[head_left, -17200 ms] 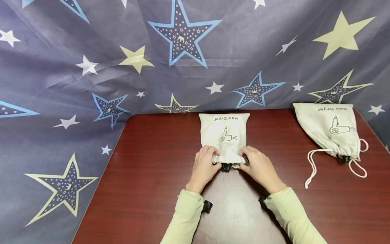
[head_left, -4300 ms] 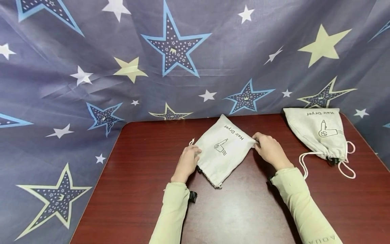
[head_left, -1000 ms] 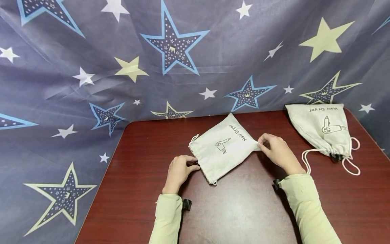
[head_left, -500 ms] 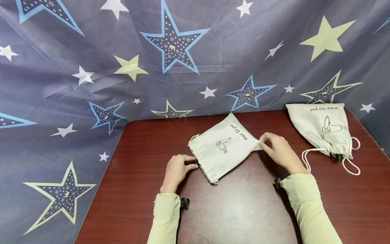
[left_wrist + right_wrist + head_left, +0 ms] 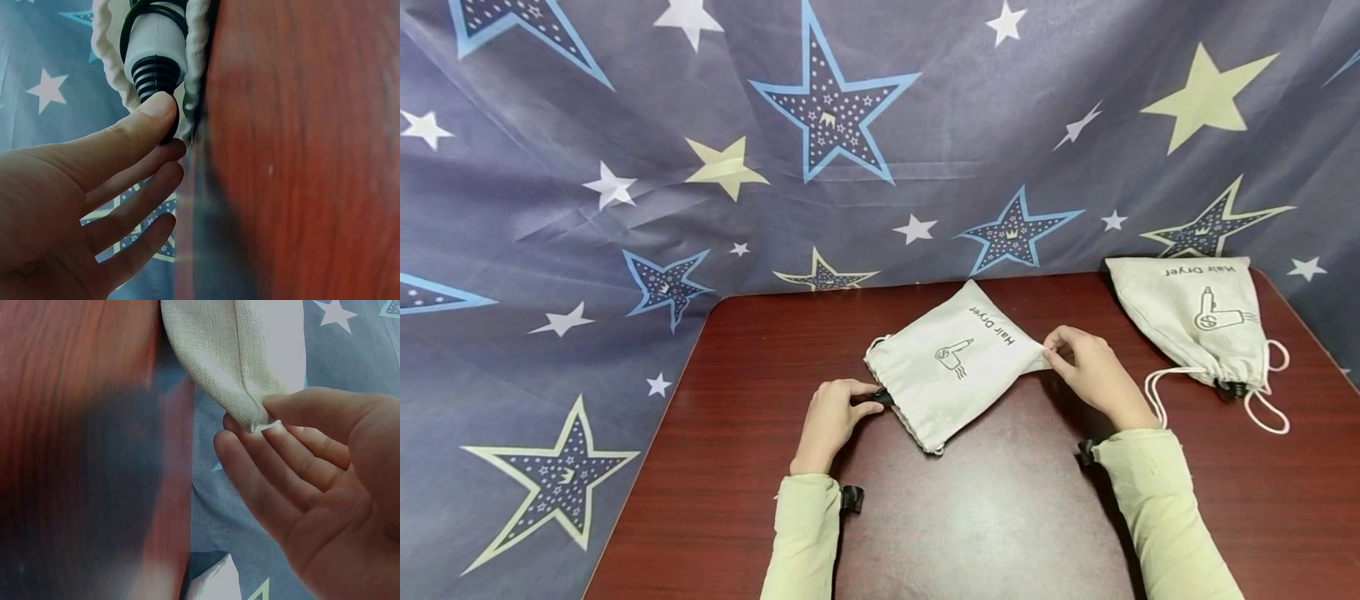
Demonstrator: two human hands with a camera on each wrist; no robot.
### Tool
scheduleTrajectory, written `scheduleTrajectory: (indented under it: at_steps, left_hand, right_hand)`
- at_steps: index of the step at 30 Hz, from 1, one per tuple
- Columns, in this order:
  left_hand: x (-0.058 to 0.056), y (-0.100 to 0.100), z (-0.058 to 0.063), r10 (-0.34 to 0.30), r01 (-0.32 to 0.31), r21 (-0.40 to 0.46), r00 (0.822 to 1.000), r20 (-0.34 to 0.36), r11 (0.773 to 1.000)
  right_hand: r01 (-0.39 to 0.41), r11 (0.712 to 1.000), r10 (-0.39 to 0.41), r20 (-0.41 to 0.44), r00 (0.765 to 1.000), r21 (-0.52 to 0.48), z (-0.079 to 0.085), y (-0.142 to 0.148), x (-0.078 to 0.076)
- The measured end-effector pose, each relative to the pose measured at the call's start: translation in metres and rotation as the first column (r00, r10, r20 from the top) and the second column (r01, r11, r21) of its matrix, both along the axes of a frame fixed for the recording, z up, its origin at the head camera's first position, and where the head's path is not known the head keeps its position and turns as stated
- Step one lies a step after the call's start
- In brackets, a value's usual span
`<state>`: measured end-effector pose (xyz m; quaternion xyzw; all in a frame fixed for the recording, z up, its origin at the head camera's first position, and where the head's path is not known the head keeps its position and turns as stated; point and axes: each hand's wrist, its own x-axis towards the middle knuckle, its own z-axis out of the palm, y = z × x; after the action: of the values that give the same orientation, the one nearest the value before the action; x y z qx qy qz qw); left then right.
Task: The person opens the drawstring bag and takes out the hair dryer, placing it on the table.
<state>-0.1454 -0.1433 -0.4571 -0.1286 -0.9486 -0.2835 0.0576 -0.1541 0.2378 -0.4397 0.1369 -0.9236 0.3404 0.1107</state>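
A cream drawstring bag (image 5: 955, 367) printed "Hair Dryer" lies slantwise on the table, its mouth toward the lower left. At that mouth my left hand (image 5: 829, 423) pinches the black ribbed cord end (image 5: 155, 74) of a hair dryer between thumb and index finger. Inside the opening, the left wrist view shows the hair dryer's white handle (image 5: 156, 40) with dark cord looped round it; the rest is hidden in the cloth. My right hand (image 5: 1093, 375) pinches the bag's closed bottom corner (image 5: 250, 412) and draws the fabric to a point.
A second matching bag (image 5: 1195, 312) lies at the back right of the reddish-brown table (image 5: 760, 358). Its mouth is gathered, its white drawstrings (image 5: 1161, 392) hang loose, and a black tip (image 5: 1231, 388) pokes out. A star-patterned curtain (image 5: 865, 217) hangs behind the table.
The bag has turned from lying straight to slanting. My hands have gone from its mouth to opposite ends. Over the last second, the left hand has pulled slightly leftward, showing more black cord end.
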Motion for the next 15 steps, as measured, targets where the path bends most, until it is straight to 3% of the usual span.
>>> scheduleTrajectory:
  at_steps: [12,15]
  left_hand:
    - [0.0004,-0.009,0.003,0.039,-0.039,-0.007,0.999,0.036,0.999]
    - [0.0011,-0.0092,0.0037,0.024,-0.023,-0.011,0.998,0.054,1.0]
  right_hand:
    - [0.0,1.0,0.0,0.003,1.0,-0.001,0.0037,0.0033,0.0019]
    - [-0.013,1.0,0.013,0.017,1.0,-0.002,0.0039,0.0031,0.0021]
